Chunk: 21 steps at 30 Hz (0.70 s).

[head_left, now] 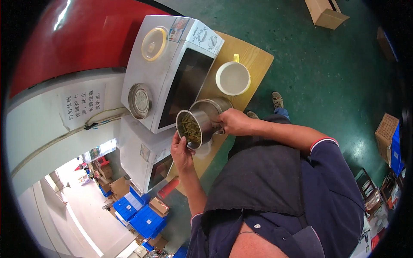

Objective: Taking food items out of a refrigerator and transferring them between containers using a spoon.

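My left hand [182,154] is closed on the rim of a steel bowl [207,128], thumb over the edge. The bowl is tilted toward me and holds cooked green vegetables [189,129], cut in strips. Close beside it, a wider steel pot [208,107] stands over the wooden table. My right hand [235,122] has its fingers closed at the pot's near right side; the exact grip is partly hidden. A white cup with a yellow handle [232,79] sits on the table beyond the pot.
Two white microwave ovens [165,64] line the left side. On the far one lie a yellow-rimmed lid [154,44] and a round metal lid [140,101]. A red cylinder [168,188] is by the table's near end. Blue crates [147,221] and cardboard boxes [327,15] stand farther off.
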### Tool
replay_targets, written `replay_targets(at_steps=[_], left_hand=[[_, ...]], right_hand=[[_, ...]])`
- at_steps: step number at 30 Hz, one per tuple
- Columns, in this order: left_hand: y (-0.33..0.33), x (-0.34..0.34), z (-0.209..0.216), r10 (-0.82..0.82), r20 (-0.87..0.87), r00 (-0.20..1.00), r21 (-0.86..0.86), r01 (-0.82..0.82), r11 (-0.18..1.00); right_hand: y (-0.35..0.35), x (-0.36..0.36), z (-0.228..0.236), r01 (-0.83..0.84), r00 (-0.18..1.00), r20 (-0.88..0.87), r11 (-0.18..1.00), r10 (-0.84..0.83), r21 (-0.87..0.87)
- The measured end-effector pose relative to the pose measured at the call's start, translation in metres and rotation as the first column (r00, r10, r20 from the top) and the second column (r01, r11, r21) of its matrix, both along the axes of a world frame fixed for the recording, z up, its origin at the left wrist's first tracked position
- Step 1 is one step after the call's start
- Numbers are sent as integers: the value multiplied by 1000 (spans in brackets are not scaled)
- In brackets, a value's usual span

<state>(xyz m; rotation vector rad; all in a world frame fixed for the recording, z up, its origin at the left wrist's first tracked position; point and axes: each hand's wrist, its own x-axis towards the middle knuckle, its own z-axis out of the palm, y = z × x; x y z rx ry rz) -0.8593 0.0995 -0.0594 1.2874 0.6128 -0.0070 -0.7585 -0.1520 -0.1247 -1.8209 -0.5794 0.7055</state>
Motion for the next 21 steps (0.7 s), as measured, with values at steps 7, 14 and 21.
replay_targets(at_steps=[7,14,21], left_hand=[[-12,-3,10,-7,-3,1000,87,7,996],[-17,10,2,-11,-1,1000,123,11,992],[4,11,21,27,31,999,-38,-26,999]], right_hand=[[4,4,-6,237,959,-219,930,-178,282],[7,-7,3,-2,991,-135,989,21,145],[-3,-7,4,111,993,-53,981,-104,158]])
